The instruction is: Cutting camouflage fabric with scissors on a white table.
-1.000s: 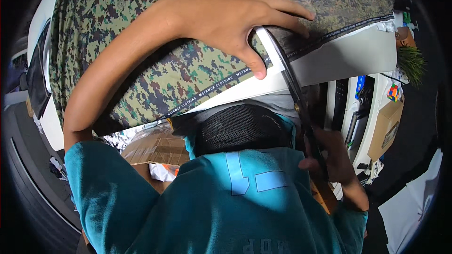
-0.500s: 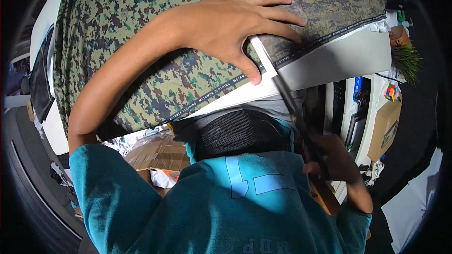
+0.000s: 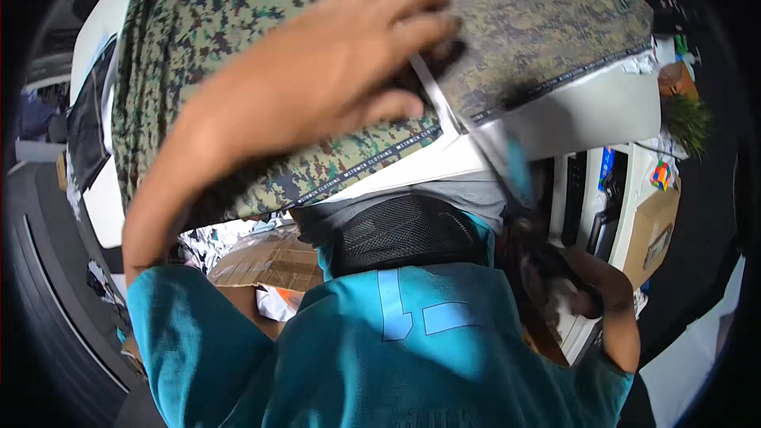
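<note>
Head view: your L hand (image 3: 341,55) over camo fabric (image 3: 214,24), fingers half-curled, thumb apart, contact unclear; R hand (image 3: 598,273), fingers round scissors (image 3: 519,214) nr white strip (image 3: 433,89). W/o firm L press, fabric poss. slips, scissors stray.

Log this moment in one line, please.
left hand: over green fabric, contact unclear | right hand: holding scissors | white strip: between green and brown fabric

Set at unequal heights: the left hand (image 3: 369,36) high, the right hand (image 3: 583,277) low.
We see the left forearm (image 3: 218,139) slanting up and rightward, back of hand uppermost, fingers (image 3: 420,30) partly curled, thumb (image 3: 396,105) stretched apart from them, all blurred. We note the right forearm (image 3: 622,341) nearly upright, its hand turned inward, too blurred and shadowed to trace each finger.
</note>
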Demonstrator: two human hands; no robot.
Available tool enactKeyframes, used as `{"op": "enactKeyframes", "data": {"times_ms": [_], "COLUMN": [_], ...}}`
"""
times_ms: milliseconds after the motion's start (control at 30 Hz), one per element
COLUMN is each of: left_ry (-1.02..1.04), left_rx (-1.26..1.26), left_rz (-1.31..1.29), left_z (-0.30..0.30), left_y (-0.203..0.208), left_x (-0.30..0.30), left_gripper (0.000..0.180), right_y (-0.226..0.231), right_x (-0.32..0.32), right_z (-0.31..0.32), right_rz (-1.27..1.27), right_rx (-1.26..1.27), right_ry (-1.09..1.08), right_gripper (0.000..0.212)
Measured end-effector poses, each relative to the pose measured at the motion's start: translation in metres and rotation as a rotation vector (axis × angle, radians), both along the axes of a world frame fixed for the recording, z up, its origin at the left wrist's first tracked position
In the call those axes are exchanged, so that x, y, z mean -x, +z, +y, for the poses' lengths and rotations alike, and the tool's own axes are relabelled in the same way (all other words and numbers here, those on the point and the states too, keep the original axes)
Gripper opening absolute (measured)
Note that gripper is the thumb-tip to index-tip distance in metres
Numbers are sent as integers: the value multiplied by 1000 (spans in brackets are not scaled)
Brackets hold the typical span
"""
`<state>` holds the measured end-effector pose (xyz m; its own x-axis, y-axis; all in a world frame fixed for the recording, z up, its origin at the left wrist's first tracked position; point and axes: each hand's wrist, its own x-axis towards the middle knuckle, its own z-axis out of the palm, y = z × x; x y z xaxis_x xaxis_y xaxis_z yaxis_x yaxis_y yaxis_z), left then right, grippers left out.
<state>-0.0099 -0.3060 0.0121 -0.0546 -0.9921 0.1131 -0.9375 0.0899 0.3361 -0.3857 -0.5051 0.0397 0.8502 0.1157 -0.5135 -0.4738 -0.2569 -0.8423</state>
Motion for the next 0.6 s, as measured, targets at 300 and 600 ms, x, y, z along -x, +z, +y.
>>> {"op": "enactKeyframes", "data": {"times_ms": [300,600], "left_ry": [371,542], "left_rx": [-58,20], "left_rz": [229,191], "left_z": [21,14], "left_y": [-18,-34], "left_x": [166,203], "left_gripper": [82,74], "right_y": [-50,-6], "right_x": [-22,-55], "right_z": [-33,4], "right_rz": [333,-146], "right_rx": [-963,-518], "right_ry": [-459,-86], "right_gripper": [37,52]}}
